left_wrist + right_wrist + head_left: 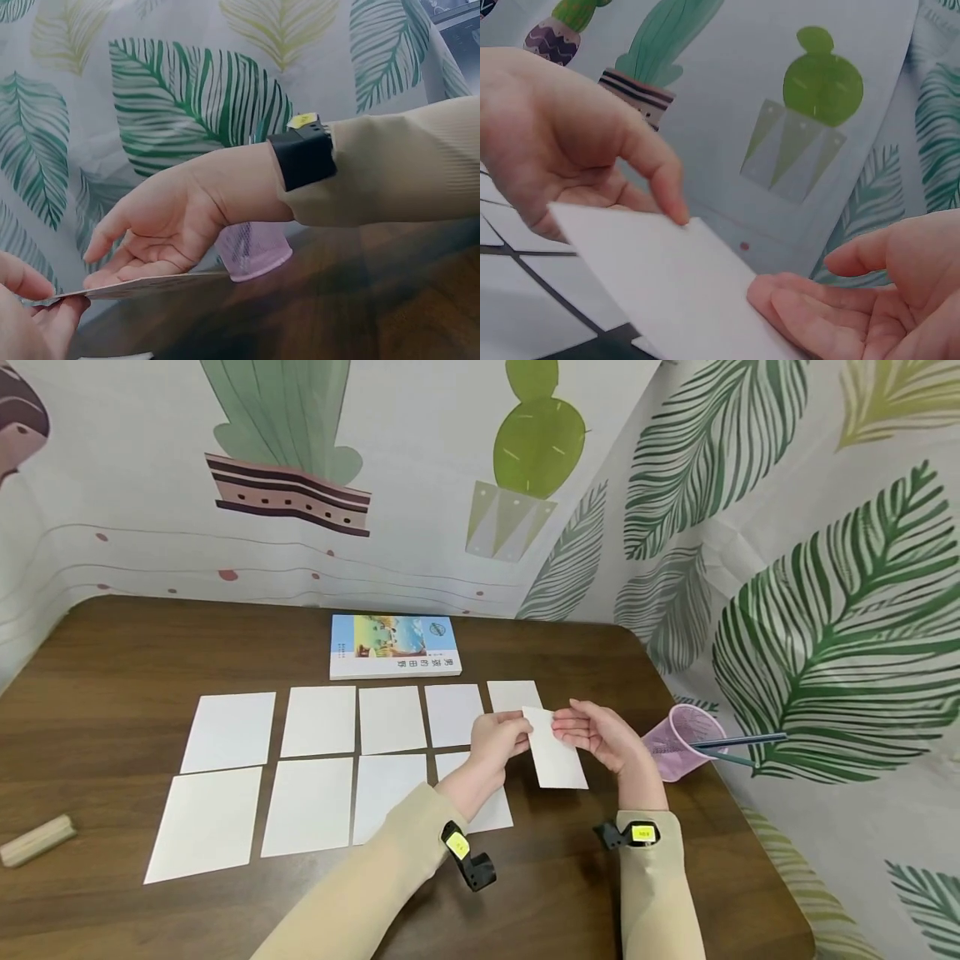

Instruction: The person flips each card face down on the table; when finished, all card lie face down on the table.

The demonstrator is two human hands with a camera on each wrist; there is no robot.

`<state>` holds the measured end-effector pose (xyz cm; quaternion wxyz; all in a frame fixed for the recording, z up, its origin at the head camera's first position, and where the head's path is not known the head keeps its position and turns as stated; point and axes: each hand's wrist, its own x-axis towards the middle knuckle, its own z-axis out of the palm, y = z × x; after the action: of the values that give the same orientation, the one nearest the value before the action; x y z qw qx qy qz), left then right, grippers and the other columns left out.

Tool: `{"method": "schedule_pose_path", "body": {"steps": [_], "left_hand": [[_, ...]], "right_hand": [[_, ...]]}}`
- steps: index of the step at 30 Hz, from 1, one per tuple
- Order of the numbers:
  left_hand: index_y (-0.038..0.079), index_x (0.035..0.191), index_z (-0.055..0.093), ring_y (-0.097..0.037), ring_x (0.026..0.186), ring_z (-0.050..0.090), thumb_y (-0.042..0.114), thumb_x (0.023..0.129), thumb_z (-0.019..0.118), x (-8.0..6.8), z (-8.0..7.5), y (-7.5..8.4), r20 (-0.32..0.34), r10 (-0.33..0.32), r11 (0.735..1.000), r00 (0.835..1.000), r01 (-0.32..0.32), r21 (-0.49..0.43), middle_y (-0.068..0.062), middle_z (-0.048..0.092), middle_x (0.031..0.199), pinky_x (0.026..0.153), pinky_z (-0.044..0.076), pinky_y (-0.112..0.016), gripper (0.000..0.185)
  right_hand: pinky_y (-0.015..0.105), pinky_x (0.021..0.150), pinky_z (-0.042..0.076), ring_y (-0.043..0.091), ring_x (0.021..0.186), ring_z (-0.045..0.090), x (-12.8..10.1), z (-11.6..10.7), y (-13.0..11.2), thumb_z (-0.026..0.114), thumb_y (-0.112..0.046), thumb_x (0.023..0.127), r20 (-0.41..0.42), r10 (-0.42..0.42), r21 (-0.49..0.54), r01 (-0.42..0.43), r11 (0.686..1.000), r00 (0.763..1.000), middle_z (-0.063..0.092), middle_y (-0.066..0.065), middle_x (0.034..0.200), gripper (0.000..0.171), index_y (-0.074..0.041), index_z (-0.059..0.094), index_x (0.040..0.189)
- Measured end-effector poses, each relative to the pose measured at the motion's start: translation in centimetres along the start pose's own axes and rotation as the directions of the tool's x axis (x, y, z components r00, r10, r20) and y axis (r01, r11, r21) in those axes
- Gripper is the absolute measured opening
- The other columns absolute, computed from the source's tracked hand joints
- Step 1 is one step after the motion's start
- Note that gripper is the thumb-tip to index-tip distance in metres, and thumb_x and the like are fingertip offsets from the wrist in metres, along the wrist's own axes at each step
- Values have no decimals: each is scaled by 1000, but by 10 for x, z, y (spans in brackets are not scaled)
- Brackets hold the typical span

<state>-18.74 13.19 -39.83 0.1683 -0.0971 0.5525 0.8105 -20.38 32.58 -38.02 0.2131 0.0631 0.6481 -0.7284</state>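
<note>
A blank white card [558, 752] is held tilted above the table's right half. My left hand [495, 743] pinches its upper left corner, thumb on top and fingers beneath, as the left wrist view shows. My right hand [596, 735] is at the card's other long edge; in the right wrist view its fingers [817, 307] touch that edge while the thumb stands apart. Several blank white cards lie in two rows to the left, among them a back-row card [320, 720] and a front-row card [204, 823]. Another card [513, 695] lies behind the held one, partly hidden.
A book [395, 647] with a picture cover lies behind the rows. A pink mesh pen cup [678, 743] with pens in it leans at the table's right edge. On the far left lies a short pale stick-like block [37, 841]. Patterned cloth hangs behind the table.
</note>
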Motion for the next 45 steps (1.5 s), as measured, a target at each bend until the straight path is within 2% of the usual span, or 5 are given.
{"method": "schedule_pose_path", "body": {"steps": [7,13,22,33,45], "left_hand": [[-15,123,54,-19,87,64,-8,83,57,2,-9,-19,-12,-57,998,998,57,35,-22,63,109,87,59,-32,41],[-17,122,54,-24,93,66,-12,83,57,4,-12,-29,-6,-57,995,998,57,83,-26,62,112,86,60,-33,39],[-19,124,53,-21,90,64,-15,81,54,3,-16,-32,15,-73,986,997,70,150,-27,60,117,84,60,-33,44],[-19,125,50,-14,75,55,-13,76,48,0,-24,-31,41,-106,984,994,98,149,-6,51,87,87,60,-35,49],[-14,116,56,-17,78,61,-9,83,51,-3,-36,-22,63,-134,978,989,122,170,-10,56,88,81,61,-30,34]], "right_hand": [[20,75,60,12,80,73,11,-4,14,37,-16,106,21,64,-43,-63,997,998,75,3,83,39,-8,71,88],[19,73,60,10,78,73,19,-5,23,37,-19,106,42,107,-109,-101,989,993,75,2,82,42,-10,72,85],[19,72,60,10,76,72,26,-3,32,39,-22,105,29,156,-198,-147,969,987,74,1,80,39,3,68,99],[18,70,60,9,73,72,28,-2,42,40,-21,105,5,172,-199,-167,966,985,73,1,77,38,-4,71,89],[18,69,60,8,72,71,28,-2,45,40,-21,105,2,169,-226,-164,960,986,73,0,77,39,-4,71,88]]}}
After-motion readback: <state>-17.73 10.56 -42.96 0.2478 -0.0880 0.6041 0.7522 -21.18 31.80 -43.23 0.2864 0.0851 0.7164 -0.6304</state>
